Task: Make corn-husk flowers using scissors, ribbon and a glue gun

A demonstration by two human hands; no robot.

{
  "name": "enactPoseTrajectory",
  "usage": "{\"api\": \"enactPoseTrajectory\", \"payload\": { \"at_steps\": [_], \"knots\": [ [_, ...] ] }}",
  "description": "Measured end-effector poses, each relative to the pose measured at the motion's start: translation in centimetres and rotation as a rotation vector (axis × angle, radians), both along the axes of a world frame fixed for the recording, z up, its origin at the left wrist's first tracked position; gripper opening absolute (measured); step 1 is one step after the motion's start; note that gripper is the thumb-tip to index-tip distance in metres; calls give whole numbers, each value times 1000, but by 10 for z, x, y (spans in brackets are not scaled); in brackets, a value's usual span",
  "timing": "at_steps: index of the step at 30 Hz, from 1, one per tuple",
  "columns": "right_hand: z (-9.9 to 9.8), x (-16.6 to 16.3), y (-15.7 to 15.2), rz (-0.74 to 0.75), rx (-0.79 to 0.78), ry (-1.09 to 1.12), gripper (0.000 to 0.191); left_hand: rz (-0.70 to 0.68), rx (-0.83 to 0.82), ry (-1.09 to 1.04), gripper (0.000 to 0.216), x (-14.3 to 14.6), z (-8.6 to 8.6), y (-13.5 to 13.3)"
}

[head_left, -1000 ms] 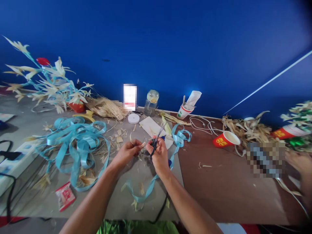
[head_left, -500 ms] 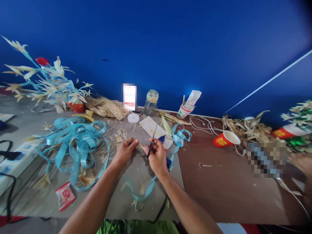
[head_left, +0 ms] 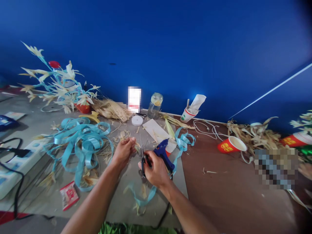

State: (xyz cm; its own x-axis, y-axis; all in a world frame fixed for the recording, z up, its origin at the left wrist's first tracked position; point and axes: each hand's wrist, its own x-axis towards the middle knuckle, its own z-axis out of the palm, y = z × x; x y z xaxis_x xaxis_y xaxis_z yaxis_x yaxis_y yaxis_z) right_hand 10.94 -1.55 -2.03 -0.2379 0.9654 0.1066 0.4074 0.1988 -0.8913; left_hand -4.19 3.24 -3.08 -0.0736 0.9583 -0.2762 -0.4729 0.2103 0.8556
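Gripping the black-handled steel scissors [head_left: 142, 152] in the right hand [head_left: 154, 167], fingers [head_left: 149, 158] curled shut through the handles, blades pointing up and away. Pinching a pale dried husk scrap [head_left: 136, 149] with the left hand [head_left: 124, 150], fingertips [head_left: 132, 141] closed on it, just left of the blades.

Just beyond the right fingers, lying on the grey worktop [head_left: 117, 195]: a blue plastic glue gun [head_left: 163, 153]. Left of the left fingers: a loose heap of light-blue ribbon [head_left: 80, 139].

Well beyond both sets of fingers, by the blue wall [head_left: 170, 48]: a clear glass jar [head_left: 155, 104] with something yellowish inside, too small to tell; a white paper cup [head_left: 186, 114] holding thin sticks [head_left: 188, 103] and a white folded sheet [head_left: 197, 101].

Far right of the right fingers: a red paper cup [head_left: 230, 144] tipped on its side, white inside showing. Far left of the left fingers: a red pot [head_left: 83, 108] holding a spray of pale husk flowers [head_left: 60, 84] on blue stems.
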Motion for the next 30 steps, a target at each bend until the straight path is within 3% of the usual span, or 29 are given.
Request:
{"api": "enactPoseTrajectory", "payload": {
  "at_steps": [4,8,11,14,21,30],
  "knots": [
    [2,-1,1,-23,40,-42,26,27,-12,30,37,0,0,0],
    [-7,-7,9,-197,-6,192,41,-43,-55,174,38,3,-3,-2],
    [-14,-11,15,-220,-33,299,40,-140,-40,227,38,5,-5,-4],
    [-16,-12,17,-218,-58,376,39,-199,-14,157,37,6,-3,-6],
    [-8,-11,20,-370,-90,568,38,-215,-57,-17,34,12,11,-10],
    [-3,-16,15,-264,-218,611,40,-178,27,113,25,18,5,-10]
  ]
}}
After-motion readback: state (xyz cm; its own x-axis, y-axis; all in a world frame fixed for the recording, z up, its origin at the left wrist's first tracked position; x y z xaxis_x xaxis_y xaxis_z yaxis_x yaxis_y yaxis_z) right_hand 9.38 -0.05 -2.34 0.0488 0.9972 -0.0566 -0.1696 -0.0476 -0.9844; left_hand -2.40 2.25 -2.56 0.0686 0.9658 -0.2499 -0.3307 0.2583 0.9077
